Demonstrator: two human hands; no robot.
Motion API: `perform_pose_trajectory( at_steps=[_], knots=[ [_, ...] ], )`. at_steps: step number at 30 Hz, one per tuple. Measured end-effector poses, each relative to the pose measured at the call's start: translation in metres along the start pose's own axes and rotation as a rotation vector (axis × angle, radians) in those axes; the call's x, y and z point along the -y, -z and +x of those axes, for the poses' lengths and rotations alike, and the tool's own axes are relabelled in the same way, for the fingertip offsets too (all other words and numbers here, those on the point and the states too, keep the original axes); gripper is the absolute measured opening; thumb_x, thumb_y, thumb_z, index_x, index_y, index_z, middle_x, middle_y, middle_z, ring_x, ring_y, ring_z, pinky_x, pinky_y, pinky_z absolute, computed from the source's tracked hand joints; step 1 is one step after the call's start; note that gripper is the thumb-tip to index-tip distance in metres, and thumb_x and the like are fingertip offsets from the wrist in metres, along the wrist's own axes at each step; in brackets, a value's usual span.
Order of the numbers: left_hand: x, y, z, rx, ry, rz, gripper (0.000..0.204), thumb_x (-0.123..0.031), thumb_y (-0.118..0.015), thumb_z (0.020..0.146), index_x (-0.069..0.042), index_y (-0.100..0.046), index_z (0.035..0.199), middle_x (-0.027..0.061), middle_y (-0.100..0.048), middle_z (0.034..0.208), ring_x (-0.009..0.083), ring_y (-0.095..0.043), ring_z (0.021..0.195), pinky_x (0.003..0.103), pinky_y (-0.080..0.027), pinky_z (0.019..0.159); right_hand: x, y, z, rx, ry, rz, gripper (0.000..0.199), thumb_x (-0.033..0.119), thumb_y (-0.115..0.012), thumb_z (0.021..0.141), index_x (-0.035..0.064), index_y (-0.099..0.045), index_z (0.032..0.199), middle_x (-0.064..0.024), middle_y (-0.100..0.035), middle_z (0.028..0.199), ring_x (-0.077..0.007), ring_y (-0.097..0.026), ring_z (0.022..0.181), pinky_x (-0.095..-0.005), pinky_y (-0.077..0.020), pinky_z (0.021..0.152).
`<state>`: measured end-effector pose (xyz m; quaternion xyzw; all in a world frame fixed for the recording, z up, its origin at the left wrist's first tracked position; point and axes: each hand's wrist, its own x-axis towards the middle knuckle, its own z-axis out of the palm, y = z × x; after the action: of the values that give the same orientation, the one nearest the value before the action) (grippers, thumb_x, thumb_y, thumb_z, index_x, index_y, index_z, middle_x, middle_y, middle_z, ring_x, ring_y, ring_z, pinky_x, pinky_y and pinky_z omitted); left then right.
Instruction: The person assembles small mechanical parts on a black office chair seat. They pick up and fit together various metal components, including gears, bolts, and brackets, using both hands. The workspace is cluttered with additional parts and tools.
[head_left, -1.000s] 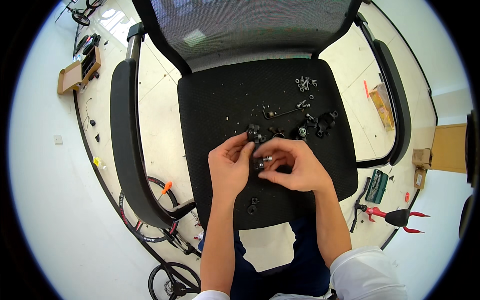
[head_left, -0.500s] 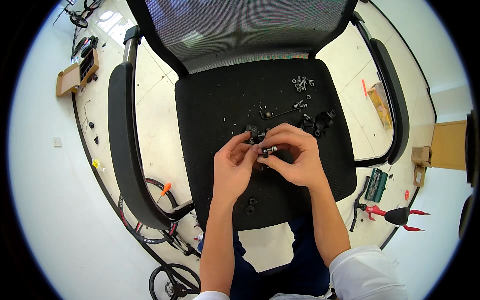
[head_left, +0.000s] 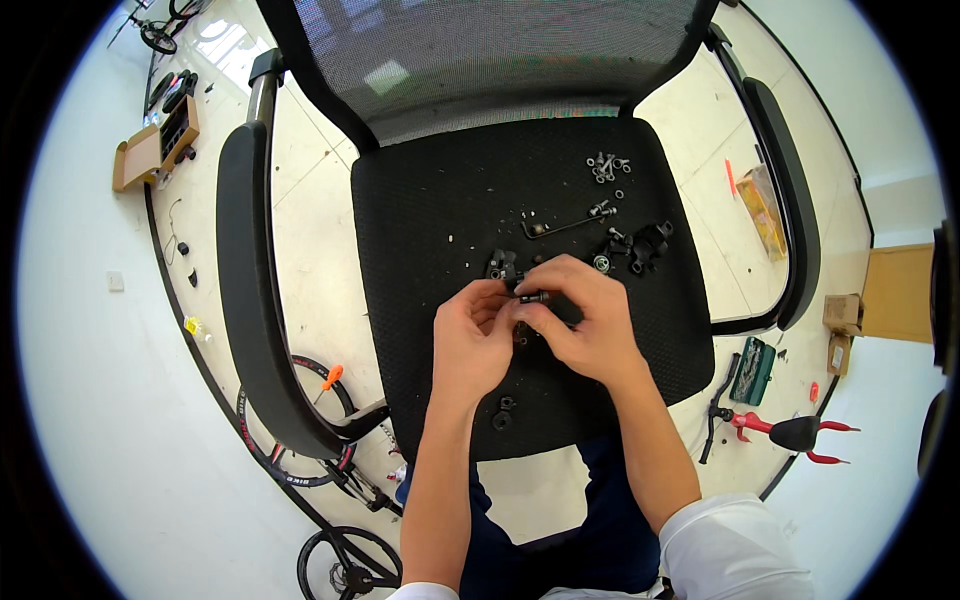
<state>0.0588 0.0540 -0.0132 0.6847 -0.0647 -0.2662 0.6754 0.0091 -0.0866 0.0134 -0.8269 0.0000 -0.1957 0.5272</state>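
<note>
Over the black seat [head_left: 430,220] of an office chair, my left hand [head_left: 472,338] and my right hand [head_left: 585,318] meet fingertip to fingertip. Together they pinch a small dark metal part [head_left: 532,296] with a silvery end. Just beyond my fingers lies another black part [head_left: 500,265]. Two small black nuts [head_left: 503,412] rest on the seat near my left wrist.
A thin bent rod [head_left: 560,226], black clamp pieces [head_left: 645,245] and a cluster of silver bolts [head_left: 604,165] lie on the seat's far right. Red-handled pliers [head_left: 790,432] and a green tool case [head_left: 753,370] sit on the floor right. Bicycle wheels [head_left: 300,470] lie left.
Both hands have kept hold of the small part and shifted slightly up the seat, with the fingers turning around it. Loose parts on the seat stay put.
</note>
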Motion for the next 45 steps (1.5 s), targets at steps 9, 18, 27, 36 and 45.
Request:
perform_pose_trajectory(
  at_steps=[9, 18, 27, 36, 45],
  knots=[
    [-0.009, -0.013, -0.004, 0.173, 0.35, -0.383, 0.016, -0.01, -0.05, 0.097, 0.003, -0.058, 0.102, 0.0074, -0.062, 0.082, 0.0151, -0.062, 0.07, 0.03, -0.052, 0.059, -0.01, -0.011, 0.006, -0.144, 0.104, -0.159, 0.016, 0.005, -0.073, 0.077, 0.0016, -0.063, 0.089, -0.0106, -0.063, 0.081, -0.025, -0.062, 0.065, -0.0315, -0.0509, 0.058],
    [-0.012, -0.011, -0.007, 0.214, 0.575, -0.555, 0.013, -0.009, -0.039, 0.094, -0.008, -0.05, 0.087, -0.0022, -0.046, 0.067, 0.0033, -0.032, 0.044, 0.022, -0.018, 0.039, -0.004, -0.023, 0.0, -0.066, -0.053, -0.102, 0.02, 0.01, -0.071, 0.083, 0.0021, -0.063, 0.1, -0.0114, -0.067, 0.085, -0.0243, -0.066, 0.07, -0.0307, -0.0519, 0.063],
    [-0.012, -0.03, -0.003, 0.097, 0.435, -0.435, 0.023, -0.023, -0.044, 0.1, -0.008, -0.051, 0.084, -0.0051, -0.045, 0.063, 0.0015, -0.034, 0.043, 0.021, -0.019, 0.037, -0.01, -0.04, 0.003, -0.284, -0.301, 0.119, 0.014, 0.004, -0.064, 0.088, -0.0012, -0.063, 0.1, -0.0114, -0.068, 0.075, -0.0166, -0.068, 0.065, -0.0267, -0.0529, 0.062],
    [-0.012, -0.028, -0.007, 0.076, 0.357, -0.466, 0.022, -0.023, -0.041, 0.102, -0.009, -0.051, 0.088, -0.006, -0.042, 0.064, 0.0012, -0.034, 0.045, 0.02, -0.02, 0.039, -0.004, -0.028, 0.008, -0.229, -0.172, 0.031, 0.013, 0.0, -0.068, 0.082, -0.0019, -0.067, 0.095, -0.0074, -0.071, 0.084, -0.0139, -0.069, 0.077, -0.0249, -0.0531, 0.07],
    [0.007, -0.018, 0.004, -0.081, 0.118, -0.094, 0.029, -0.018, -0.04, 0.103, 0.001, -0.057, 0.089, -0.002, -0.048, 0.064, 0.0062, -0.043, 0.053, 0.024, -0.036, 0.049, 0.006, -0.014, 0.009, -0.225, -0.174, 0.09, 0.014, -0.002, -0.071, 0.079, -0.0026, -0.07, 0.093, -0.0092, -0.07, 0.086, -0.0144, -0.07, 0.077, -0.0244, -0.0532, 0.07]
  ],
)
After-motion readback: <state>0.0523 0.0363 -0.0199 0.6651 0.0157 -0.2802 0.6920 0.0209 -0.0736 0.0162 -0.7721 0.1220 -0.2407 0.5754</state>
